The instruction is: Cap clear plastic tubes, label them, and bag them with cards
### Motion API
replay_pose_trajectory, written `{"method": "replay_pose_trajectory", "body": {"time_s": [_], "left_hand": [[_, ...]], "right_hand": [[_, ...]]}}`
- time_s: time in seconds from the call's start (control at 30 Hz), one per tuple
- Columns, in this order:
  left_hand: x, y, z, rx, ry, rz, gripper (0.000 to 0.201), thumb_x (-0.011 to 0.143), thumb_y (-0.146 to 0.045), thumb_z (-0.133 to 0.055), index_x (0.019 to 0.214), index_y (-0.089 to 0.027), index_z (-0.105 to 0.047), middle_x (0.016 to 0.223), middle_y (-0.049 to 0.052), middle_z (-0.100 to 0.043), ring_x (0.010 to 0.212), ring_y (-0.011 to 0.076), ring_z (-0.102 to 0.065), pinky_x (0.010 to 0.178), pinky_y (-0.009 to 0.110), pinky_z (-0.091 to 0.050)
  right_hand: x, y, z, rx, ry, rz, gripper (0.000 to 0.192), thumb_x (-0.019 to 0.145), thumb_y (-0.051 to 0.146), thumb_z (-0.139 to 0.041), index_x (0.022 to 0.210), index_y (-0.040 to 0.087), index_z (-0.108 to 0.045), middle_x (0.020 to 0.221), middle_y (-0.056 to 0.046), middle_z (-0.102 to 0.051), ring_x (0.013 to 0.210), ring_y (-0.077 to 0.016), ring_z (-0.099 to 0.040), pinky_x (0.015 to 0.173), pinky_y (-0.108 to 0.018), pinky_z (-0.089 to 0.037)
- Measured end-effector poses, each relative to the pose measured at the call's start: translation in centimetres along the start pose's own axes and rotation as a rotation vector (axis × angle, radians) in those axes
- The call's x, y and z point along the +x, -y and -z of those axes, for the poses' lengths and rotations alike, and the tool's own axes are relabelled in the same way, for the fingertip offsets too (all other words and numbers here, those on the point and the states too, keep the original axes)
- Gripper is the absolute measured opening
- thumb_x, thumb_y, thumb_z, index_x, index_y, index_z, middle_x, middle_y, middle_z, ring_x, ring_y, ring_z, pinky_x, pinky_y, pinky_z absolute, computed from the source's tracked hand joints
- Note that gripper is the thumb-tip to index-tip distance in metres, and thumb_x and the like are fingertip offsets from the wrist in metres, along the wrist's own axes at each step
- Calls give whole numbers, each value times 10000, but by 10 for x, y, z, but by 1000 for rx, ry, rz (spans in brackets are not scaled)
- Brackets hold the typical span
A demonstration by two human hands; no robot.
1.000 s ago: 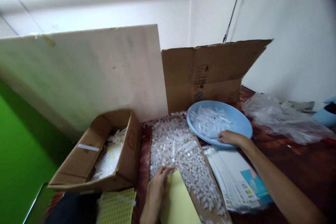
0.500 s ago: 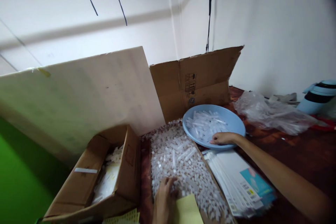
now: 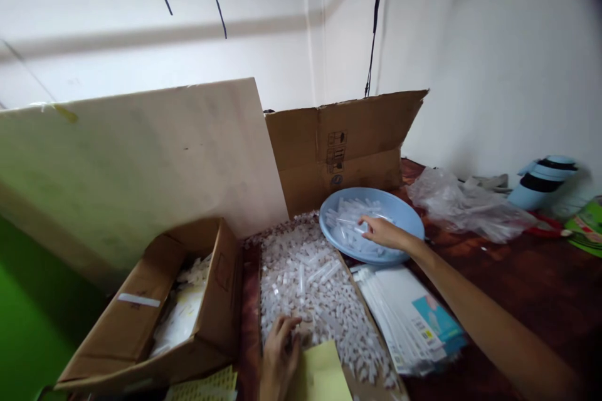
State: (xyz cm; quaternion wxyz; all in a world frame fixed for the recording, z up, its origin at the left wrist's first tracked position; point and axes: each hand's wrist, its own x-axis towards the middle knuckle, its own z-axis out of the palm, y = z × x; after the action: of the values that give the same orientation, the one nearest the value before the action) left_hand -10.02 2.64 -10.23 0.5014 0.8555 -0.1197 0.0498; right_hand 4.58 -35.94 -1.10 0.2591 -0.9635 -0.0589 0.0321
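Board (image 3: 136, 163): one pale sheet is leaning upright at the back left of your worktop (image 3: 531, 269); no writing is showing on it.
Flattened carton (image 3: 343, 144): one brown cardboard piece is standing behind the basin; printed handling symbols and a round mark are showing on it, too small to read.
Open box (image 3: 141, 319): one cardboard box is sitting at your left, holding white packets; a strip of pale tape is lying on its flap.
Cap pile (image 3: 315, 288): one heap of small white plastic pieces, too many to count, is spreading over a cardboard sheet in front of you, between the open box and the card stack.
Plastic bag (image 3: 461, 207): one crumpled clear bag is lying right of the basin.
Basin (image 3: 404, 216): one light blue round basin is sitting behind the card stack, holding clear plastic tubes (image 3: 348, 225), too many to count.
Card stack (image 3: 409, 319): one fanned stack of white printed cards is lying below the basin; barcodes and a blue panel are showing, the text unreadable.
Flask (image 3: 540, 182): one light blue flask with a dark band is standing at the far right.
Right hand (image 3: 383, 232): you are reaching into the basin, fingers loosely curled over the tubes; whether it is gripping one, I cannot tell.
Left hand (image 3: 279, 357): you are resting it, fingers spread, on the near edge of the cap pile, touching a yellow sheet (image 3: 324, 373).
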Motion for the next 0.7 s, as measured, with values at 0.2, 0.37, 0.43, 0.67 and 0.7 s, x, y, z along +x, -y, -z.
{"method": "replay_pose_trajectory", "body": {"time_s": [0.2,0.37,0.43,0.67,0.7], "left_hand": [[2,-6,3,-228,-104,66,314,824,-501,-723,935,-215,-790,1003,118,-717,971,281,-687,864,351,-581],[6,-15,1,-331,-113,152,300,820,-471,-744,945,-203,-796,1038,118,-746,1007,288,-692,919,366,-561],[7,-25,-2,-365,-96,169,267,835,-432,-741,971,-208,-793,1047,109,-753,1031,279,-690,960,361,-536],[3,-57,-10,-519,-71,210,240,902,-333,-694,1082,-184,-748,1121,108,-743,1017,241,-707,898,320,-560],[1,-58,-10,-530,-77,216,248,904,-321,-693,1105,-182,-735,1136,109,-740,1042,241,-702,914,321,-557]], "right_hand": [[-73,67,20,288,-223,155,356,881,296,-594,1229,226,-570,826,-5,-639,671,-177,-600,686,-289,-460],[-143,141,-39,660,-215,91,159,902,341,-643,973,223,-564,873,-30,-672,794,-199,-645,719,-286,-502],[-152,158,-73,806,-245,64,124,919,315,-606,984,216,-570,981,-58,-684,915,-217,-668,803,-302,-527],[-134,147,-129,1083,-81,-61,257,886,403,-649,1011,181,-618,986,-50,-687,799,-208,-726,761,-322,-575],[-132,145,-131,1107,-62,-56,263,872,406,-675,996,181,-617,952,-40,-686,792,-208,-726,762,-320,-572]]}}
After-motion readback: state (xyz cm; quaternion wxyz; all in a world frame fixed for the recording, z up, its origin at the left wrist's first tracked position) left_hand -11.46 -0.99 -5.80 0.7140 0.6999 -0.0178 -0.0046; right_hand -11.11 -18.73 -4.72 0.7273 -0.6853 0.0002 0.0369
